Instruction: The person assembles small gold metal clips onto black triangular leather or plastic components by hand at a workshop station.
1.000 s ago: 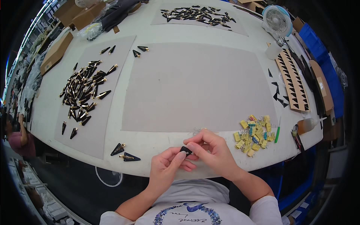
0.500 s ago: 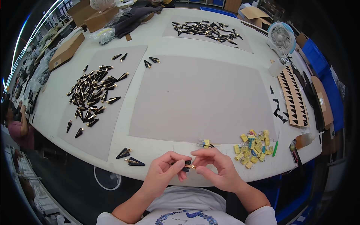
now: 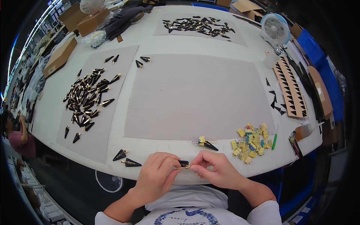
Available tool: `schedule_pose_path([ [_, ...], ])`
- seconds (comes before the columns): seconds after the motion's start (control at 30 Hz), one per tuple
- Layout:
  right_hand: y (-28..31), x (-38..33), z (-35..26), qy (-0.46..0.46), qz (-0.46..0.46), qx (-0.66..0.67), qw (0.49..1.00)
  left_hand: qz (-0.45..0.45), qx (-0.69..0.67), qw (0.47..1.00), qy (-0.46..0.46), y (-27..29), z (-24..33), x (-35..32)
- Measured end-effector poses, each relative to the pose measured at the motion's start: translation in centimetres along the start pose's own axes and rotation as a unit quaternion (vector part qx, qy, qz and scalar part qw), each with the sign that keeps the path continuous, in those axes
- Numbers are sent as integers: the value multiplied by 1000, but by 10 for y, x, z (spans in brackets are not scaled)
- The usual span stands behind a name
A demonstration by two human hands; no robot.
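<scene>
Both hands have moved since the picture before: the left hand has rolled over so its back faces up, and the right hand, which had its finger and thumb apart, now pinches. They are close together, clamped on the same small black and gold clip. It sits between them at the near edge of the desk. The left hand grips the black part, and the right hand pinches the gold end.

Just past the right hand lies a black clip with a yellow clamp on it. Now all of it shows; before, the right hand hid some of it. To the left of the left hand lie 2 black clips. Farther left is a big pile of black clips. Right of the right hand is a heap of yellow clamps, with a green stick beside it. Past both hands lies a big gray sheet.
</scene>
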State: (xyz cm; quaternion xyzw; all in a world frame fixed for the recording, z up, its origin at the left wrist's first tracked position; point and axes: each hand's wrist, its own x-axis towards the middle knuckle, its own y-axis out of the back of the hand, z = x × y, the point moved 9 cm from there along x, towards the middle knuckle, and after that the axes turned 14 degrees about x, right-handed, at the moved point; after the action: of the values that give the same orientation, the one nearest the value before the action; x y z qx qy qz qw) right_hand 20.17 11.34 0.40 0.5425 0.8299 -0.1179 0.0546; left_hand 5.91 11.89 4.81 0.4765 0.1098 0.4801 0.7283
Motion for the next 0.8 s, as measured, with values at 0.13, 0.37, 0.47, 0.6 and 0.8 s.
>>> schedule_pose_path([
  [0.13,-2,2,1,2,23,-78,997,-47,-46,998,-6,-12,0,5],
  [0.37,25,-9,-23,95,46,-213,971,-115,-203,969,80,-38,-16,4],
  [0.47,75,-31,-67,209,185,-507,816,-100,-281,937,181,-35,-39,-9],
  [0.6,98,-45,-50,144,163,-581,785,3,-358,901,246,-18,-60,-10],
  [0.8,106,-55,-75,118,125,-515,840,124,-5,991,45,31,-42,5],
])
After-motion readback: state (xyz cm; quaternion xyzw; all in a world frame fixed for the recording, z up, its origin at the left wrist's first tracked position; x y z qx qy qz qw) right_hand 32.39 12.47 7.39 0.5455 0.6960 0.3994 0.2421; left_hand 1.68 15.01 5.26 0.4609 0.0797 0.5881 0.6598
